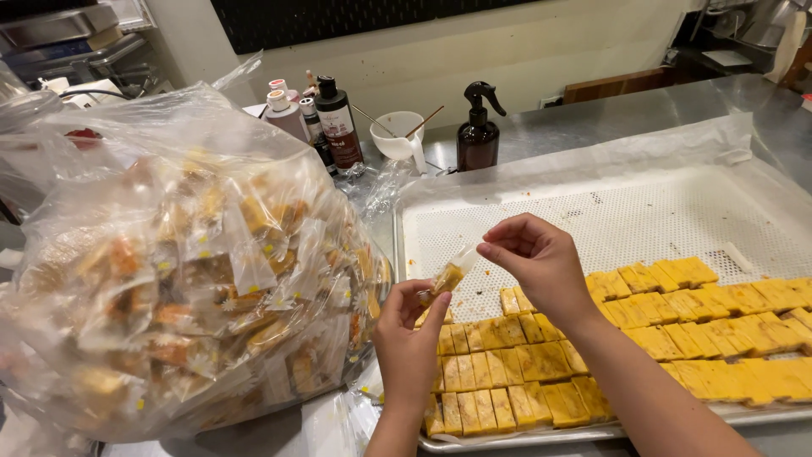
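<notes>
Both hands are pinching a small clear wrapper (pixel 451 272) holding a yellow piece, left hand (pixel 412 338) below, right hand (pixel 533 264) above, over the perforated tray (pixel 643 211) of cut yellow bars (pixel 541 360).

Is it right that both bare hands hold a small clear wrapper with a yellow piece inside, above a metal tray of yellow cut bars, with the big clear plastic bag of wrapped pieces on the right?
Not quite. The head view shows the big clear plastic bag of wrapped pieces on the left, not the right. The rest holds: the left hand and right hand hold the small clear wrapper above the metal tray of yellow cut bars.
</notes>
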